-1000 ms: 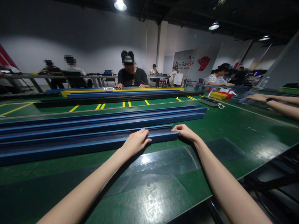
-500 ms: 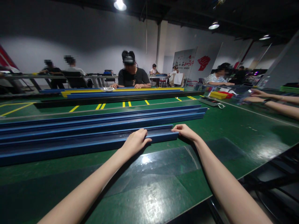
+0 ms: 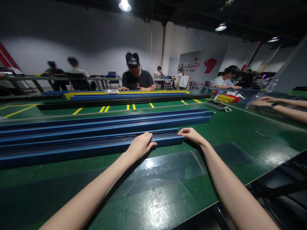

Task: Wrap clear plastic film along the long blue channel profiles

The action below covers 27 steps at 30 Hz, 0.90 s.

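Observation:
A long blue channel (image 3: 79,151) lies on the green table (image 3: 242,127), running from the left edge to just right of the middle. My left hand (image 3: 141,145) grips its near wall close to the right end, with the fingers curled inside and the thumb outside. At the channel's open right end is my right hand (image 3: 190,134), its fingers pinched together at the edge. Between my forearms a clear plastic sheet (image 3: 172,164) lies flat and reflects light.
More blue channels (image 3: 144,120) lie just behind. Farther back are a black strip (image 3: 124,101), a yellow strip (image 3: 168,92) and a grey power strip (image 3: 217,105). A person (image 3: 137,75) sits opposite; another person's hands (image 3: 262,101) work at the right.
My hands hold nearly the same pose on the channel. The view has shifted very slightly. At the right, the other person's hands have moved closer together.

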### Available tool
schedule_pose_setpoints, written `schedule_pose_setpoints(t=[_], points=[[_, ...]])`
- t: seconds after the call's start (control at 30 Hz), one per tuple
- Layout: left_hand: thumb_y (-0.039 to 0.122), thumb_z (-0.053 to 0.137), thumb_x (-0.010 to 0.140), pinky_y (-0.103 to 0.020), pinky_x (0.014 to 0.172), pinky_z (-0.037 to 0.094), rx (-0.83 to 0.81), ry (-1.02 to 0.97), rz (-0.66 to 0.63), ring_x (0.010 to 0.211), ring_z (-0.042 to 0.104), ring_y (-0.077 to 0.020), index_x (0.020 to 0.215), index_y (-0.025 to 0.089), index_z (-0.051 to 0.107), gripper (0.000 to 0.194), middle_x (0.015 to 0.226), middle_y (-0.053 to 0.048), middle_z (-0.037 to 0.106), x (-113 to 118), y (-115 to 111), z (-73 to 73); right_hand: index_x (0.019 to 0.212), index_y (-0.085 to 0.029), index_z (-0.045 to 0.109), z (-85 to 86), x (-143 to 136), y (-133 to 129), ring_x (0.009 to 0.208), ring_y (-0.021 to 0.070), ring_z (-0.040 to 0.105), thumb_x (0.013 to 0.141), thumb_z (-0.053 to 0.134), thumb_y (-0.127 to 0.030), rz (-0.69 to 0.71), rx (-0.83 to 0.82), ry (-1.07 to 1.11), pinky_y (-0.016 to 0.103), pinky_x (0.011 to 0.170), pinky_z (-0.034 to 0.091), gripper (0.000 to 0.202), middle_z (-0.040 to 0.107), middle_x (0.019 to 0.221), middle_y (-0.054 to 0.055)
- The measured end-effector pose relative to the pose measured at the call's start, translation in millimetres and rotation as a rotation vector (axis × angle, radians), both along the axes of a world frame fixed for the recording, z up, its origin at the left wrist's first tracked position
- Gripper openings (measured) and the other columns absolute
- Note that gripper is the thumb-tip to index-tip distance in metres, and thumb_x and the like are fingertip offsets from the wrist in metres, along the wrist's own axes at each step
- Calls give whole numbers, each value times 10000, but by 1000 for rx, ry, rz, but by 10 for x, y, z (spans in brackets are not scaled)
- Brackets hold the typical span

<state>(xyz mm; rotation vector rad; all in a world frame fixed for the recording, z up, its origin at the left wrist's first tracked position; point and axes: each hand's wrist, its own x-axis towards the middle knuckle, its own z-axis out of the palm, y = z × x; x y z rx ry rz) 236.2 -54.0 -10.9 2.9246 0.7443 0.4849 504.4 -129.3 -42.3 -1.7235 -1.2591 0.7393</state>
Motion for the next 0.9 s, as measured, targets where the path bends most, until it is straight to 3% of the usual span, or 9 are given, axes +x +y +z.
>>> schedule_pose_setpoints(t=[0.33, 0.9], points=[[356, 434, 833, -261, 644, 407, 30, 24, -5, 743, 536, -170, 796, 167, 493, 201, 806, -41, 543, -6, 0, 0, 600, -129, 591, -46, -18, 22, 444, 66, 368, 562, 628, -397, -33, 6, -8, 221, 442, 257, 274, 476, 469, -27], [363, 425, 837, -267, 637, 412, 35, 26, 6, 739, 544, -177, 773, 169, 494, 216, 791, -44, 542, -2, -4, -7, 614, -134, 590, -47, -35, 22, 444, 66, 373, 580, 619, -420, -44, 4, -21, 215, 431, 264, 290, 486, 480, -21]])
